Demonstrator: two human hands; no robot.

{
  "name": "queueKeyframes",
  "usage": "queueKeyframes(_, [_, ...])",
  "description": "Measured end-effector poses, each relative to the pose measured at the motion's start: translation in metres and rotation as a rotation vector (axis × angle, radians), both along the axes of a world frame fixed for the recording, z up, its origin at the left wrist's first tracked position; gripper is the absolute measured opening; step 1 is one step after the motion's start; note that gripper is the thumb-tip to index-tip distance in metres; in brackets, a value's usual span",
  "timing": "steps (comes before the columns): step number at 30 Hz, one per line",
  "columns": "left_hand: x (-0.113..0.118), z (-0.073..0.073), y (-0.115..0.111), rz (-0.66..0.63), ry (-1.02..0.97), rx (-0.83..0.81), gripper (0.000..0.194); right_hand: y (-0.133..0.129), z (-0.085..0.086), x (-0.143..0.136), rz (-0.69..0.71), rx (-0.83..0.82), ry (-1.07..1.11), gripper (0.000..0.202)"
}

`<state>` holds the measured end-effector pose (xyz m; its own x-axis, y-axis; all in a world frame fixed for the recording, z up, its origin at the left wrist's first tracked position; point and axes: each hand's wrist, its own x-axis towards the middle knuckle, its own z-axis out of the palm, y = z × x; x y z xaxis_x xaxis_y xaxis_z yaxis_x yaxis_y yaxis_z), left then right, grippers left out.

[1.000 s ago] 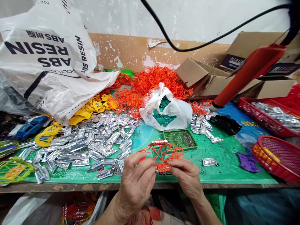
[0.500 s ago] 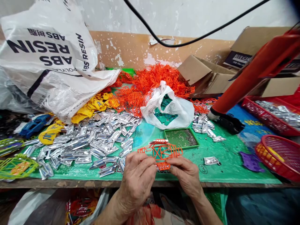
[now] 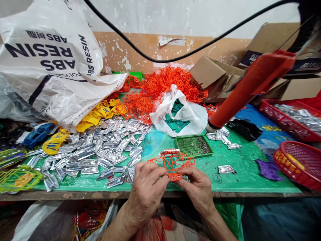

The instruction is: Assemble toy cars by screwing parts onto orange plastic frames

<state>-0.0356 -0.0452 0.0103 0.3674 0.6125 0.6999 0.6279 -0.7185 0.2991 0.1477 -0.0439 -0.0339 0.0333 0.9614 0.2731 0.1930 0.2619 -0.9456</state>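
Observation:
An orange plastic lattice frame point(image 3: 173, 162), shaped like a toy vehicle's cage, is held between both hands near the table's front edge. My left hand point(image 3: 148, 185) is closed on its left side, the fingers bunched at the lower edge. Pinching the right lower edge is my right hand point(image 3: 198, 187), thumb and fingers together. My fingertips hide parts of the frame's lower edge. Behind it lies a green mesh tray point(image 3: 188, 144) with many tiny metal bits, probably screws. Many silver shiny plates point(image 3: 107, 147) are spread to the left.
A pile of orange frames point(image 3: 165, 83) stands at the back beside a white bag point(image 3: 198, 117) of green parts. An orange-red power tool point(image 3: 245, 93) hangs on the right by a black cable point(image 3: 160, 61). Red baskets point(image 3: 286, 157) and cardboard boxes point(image 3: 208, 73) stand right.
The hanging orange-red tool has swung to the left and its cable sags lower. Both hands keep hold of the orange frame with only slight finger shifts.

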Motion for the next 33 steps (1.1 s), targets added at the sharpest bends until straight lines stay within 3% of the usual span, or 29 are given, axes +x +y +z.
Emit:
queueKeyframes(11, [0.004, 0.005, -0.004, 0.042, -0.048, -0.111, 0.022, -0.010, -0.018, -0.009, -0.102, -0.118, 0.139, 0.011])
queueKeyframes(16, [0.003, 0.005, -0.002, -0.025, -0.021, -0.228, 0.018, -0.014, -0.024, -0.009, -0.109, -0.093, 0.143, 0.010])
queueKeyframes(22, [-0.003, 0.005, 0.001, -0.097, -0.014, -0.329, 0.021, -0.010, -0.005, -0.012, -0.074, -0.067, 0.120, 0.011])
queueKeyframes(28, [-0.008, -0.003, 0.015, -0.137, 0.076, -0.257, 0.022, 0.004, 0.015, -0.002, 0.134, -0.055, 0.080, 0.014])
queueKeyframes(31, [-0.004, -0.001, 0.021, -0.238, 0.051, -0.270, 0.023, 0.006, 0.016, 0.001, 0.183, -0.102, 0.145, 0.016])
queueKeyframes(33, [0.000, 0.002, 0.021, -0.325, 0.034, -0.380, 0.019, 0.006, 0.017, 0.001, 0.209, -0.172, 0.239, 0.016])
